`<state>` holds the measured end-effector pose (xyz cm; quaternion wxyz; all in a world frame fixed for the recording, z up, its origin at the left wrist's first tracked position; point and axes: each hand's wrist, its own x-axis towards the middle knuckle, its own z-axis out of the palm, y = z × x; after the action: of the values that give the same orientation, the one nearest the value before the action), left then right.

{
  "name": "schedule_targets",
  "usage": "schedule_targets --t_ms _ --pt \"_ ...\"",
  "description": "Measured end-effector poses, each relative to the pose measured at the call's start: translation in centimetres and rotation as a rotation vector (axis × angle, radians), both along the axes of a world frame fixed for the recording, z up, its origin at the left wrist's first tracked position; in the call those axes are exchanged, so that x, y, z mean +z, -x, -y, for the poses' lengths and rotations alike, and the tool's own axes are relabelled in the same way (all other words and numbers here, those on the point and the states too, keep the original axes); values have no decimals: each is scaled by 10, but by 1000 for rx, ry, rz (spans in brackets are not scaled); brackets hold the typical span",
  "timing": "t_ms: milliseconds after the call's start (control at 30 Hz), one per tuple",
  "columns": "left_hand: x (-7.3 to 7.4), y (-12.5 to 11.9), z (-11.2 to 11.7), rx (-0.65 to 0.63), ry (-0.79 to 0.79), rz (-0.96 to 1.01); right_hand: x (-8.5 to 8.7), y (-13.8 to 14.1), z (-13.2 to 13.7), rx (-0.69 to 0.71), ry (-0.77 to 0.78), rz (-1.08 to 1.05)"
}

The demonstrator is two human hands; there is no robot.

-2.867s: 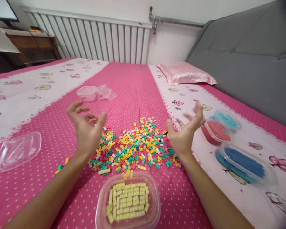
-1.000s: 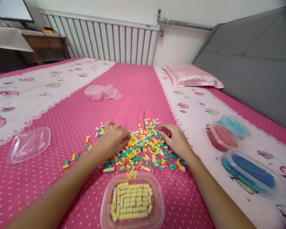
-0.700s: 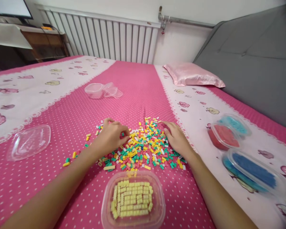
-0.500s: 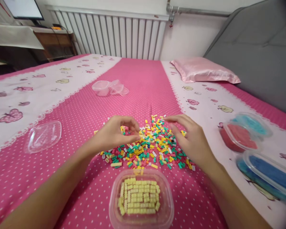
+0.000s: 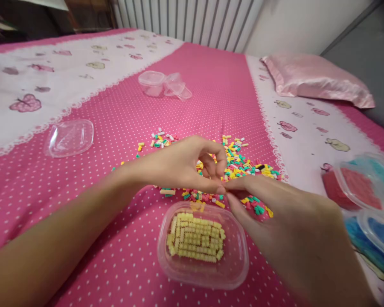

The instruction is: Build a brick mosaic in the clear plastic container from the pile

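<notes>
My left hand (image 5: 192, 166) is closed in a pinch, thumb against fingertips, over a loose spread of small building bricks (image 5: 237, 164) in yellow, green, white and red. My right hand (image 5: 275, 209) reaches in from the right, its thumb and forefinger meeting my left fingertips. Whatever lies between the fingertips is too small or hidden to make out. Just below the hands stands a clear plastic container (image 5: 237, 273) with yellow bricks (image 5: 195, 236) laid in a tight block on it. Part of the brick pile is hidden behind my hands.
A clear lid (image 5: 71, 138) lies at the left, and clear tubs (image 5: 152, 83) stand farther back. At the right are a container of red pieces (image 5: 348, 187) and one of blue pieces (image 5: 379, 238). A pink pillow (image 5: 316, 81) rests on the polka-dot bed cover (image 5: 211, 76).
My hands have come together, fingertips meeting; before, they were apart over the bricks. My right hand has moved left and nearer. The view has tilted down.
</notes>
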<state>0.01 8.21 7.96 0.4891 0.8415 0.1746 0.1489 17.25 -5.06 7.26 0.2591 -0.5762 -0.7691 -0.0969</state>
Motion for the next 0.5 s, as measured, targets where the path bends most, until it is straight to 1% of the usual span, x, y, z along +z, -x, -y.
schedule_targets --t_ms 67,100,133,200,267,300,333,400,500 --pt "5 3 0 -77 38 -43 1 -1 6 -24 17 26" --pt "8 5 -2 -105 51 -57 1 -2 9 -14 34 38" --pt "11 7 -5 -101 36 -65 1 -4 12 13 51 57" --pt "14 11 -11 -3 -35 -43 -1 -8 16 88 82 135" --pt "13 15 -17 100 -110 -30 -5 -10 18 160 93 253" --pt "11 15 -18 128 -128 -37 -8 -10 19 170 90 317" --pt "9 14 -18 139 -132 -47 -12 -9 20 172 90 383" --pt "6 11 -16 120 -109 -49 -18 -6 21 150 87 498" --pt "4 6 -11 92 -103 -25 -25 -2 22 100 70 595"
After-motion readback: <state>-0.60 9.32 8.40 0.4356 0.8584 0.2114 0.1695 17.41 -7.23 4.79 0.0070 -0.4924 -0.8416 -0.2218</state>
